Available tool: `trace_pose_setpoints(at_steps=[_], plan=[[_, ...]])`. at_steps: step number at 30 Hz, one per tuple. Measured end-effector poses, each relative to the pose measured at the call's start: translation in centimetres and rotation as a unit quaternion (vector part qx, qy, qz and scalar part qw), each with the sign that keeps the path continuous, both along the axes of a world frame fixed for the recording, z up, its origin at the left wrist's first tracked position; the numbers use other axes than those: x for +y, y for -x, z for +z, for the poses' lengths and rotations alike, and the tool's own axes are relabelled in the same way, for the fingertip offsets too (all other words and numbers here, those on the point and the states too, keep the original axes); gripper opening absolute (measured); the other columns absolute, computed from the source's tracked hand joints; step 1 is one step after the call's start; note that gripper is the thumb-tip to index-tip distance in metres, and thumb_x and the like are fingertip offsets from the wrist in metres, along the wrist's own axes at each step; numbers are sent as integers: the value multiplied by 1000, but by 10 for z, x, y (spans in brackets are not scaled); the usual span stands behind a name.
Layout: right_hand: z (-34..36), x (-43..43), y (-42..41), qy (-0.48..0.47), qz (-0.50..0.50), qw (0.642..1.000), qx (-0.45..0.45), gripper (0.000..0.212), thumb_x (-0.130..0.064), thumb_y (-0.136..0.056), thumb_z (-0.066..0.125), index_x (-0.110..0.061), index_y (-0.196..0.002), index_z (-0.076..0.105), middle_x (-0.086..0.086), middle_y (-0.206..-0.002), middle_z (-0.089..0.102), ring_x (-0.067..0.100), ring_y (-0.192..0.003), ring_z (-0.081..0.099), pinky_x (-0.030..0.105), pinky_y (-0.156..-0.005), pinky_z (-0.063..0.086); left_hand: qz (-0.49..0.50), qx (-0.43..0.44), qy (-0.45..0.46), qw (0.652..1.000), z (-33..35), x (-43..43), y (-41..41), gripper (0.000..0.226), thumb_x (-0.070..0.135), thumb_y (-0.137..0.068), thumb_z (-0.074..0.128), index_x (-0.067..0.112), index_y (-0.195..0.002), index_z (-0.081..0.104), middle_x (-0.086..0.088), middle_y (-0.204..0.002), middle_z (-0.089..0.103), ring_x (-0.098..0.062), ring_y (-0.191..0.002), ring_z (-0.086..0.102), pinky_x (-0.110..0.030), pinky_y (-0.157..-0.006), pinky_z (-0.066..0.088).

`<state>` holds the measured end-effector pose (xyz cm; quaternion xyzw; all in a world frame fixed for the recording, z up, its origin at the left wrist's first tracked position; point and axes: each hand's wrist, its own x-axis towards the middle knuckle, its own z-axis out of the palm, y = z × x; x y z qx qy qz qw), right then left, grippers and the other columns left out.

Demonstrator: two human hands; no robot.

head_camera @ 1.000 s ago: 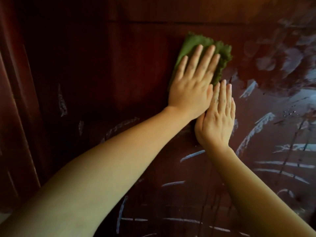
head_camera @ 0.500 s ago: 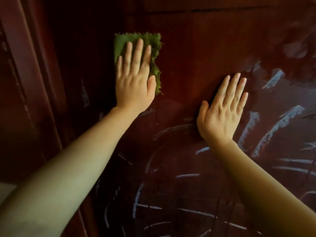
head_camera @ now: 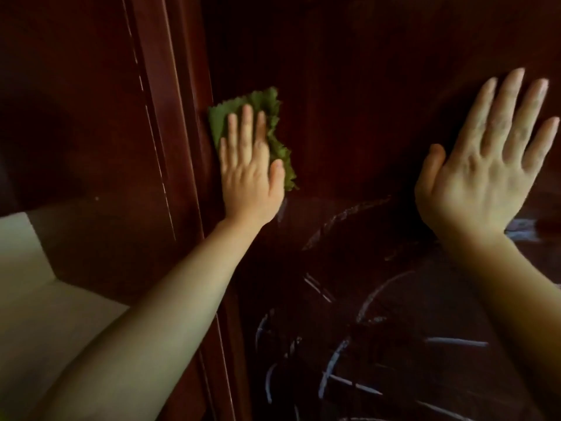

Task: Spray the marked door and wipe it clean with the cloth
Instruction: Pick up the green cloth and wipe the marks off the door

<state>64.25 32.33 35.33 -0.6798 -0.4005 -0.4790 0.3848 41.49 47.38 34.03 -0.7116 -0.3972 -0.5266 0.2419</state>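
Observation:
A dark red-brown wooden door [head_camera: 349, 101] fills the view, with white chalk-like marks [head_camera: 334, 360] across its lower half. My left hand [head_camera: 249, 168] lies flat with straight fingers, pressing a green cloth [head_camera: 267, 117] against the door at its left edge. My right hand [head_camera: 482, 165] is spread flat on the door, well to the right of the cloth, holding nothing. The spray bottle is not in view.
The moulded door frame [head_camera: 158, 132] runs down just left of the cloth. A pale wall [head_camera: 36, 293] shows at the lower left beyond the frame.
My left hand has slid the cloth leftward across the door, from beside my right hand to the door's left edge. My right hand has stayed flat on the door.

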Motion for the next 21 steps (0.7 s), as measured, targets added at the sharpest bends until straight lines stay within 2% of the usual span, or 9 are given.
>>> trace_pose_setpoints(at_steps=[5, 8, 9, 11, 13, 17, 21], plan=[[0, -3, 2, -11, -31, 999, -11, 73, -36, -98, 34, -6, -158, 5, 17, -165, 5, 37, -152, 3, 51, -123, 1, 19, -8, 45, 999, -62, 8, 16, 69, 30, -91, 38, 2, -153, 26, -15, -165, 7, -33, -153, 1, -50, -124, 3], [0, -1, 3, -22, -34, 999, -14, 73, -33, -97, 36, -6, -158, 8, 17, -165, 8, 37, -152, 6, 51, -123, 3, 8, 2, 54, 998, -86, 1, 9, 60, 29, -91, 39, -4, -140, 43, -17, -164, 6, -35, -152, -3, -50, -124, 0], [-1, -1, 3, -24, -35, 999, -13, 73, -33, -96, 37, -6, -158, 9, 17, -165, 9, 37, -152, 7, 51, -123, 4, 2, 6, 58, 998, -95, -3, 4, 61, 29, -91, 38, -4, -141, 42, -17, -164, 5, -36, -152, -3, -51, -124, 0], [-2, -1, 3, -27, -35, 999, -13, 73, -32, -96, 38, -6, -158, 10, 16, -165, 10, 37, -152, 8, 50, -124, 5, -16, 17, 57, 998, -111, -15, -9, 69, 29, -91, 36, 1, -152, 22, -17, -164, 6, -37, -152, -2, -54, -123, 3], [-2, -2, 2, -25, -28, 999, -18, 73, -32, -95, 39, -6, -157, 12, 17, -165, 11, 37, -152, 8, 50, -124, 5, -28, 30, 44, 998, -120, -30, -29, 74, 30, -92, 36, 6, -153, 3, -17, -163, 8, -38, -151, 0, -55, -123, 5], [-6, -25, -10, -25, 35, 999, -33, 72, -28, -96, 42, -1, -157, 14, 21, -164, 11, 38, -152, 7, 46, -124, 5, -41, 38, 22, 998, -96, -65, -86, 77, 34, -90, 41, 6, -154, 8, -17, -163, 15, -38, -151, 8, -53, -122, 7], [-46, -71, -51, -74, 28, 997, 10, 73, -21, -94, 47, 4, -155, 14, 27, -162, 11, 42, -151, 7, 47, -124, 5, -52, 52, -8, 997, -68, -95, -134, 78, 39, -90, 46, 10, -155, 13, -14, -163, 19, -36, -151, 12, -51, -122, 9]])
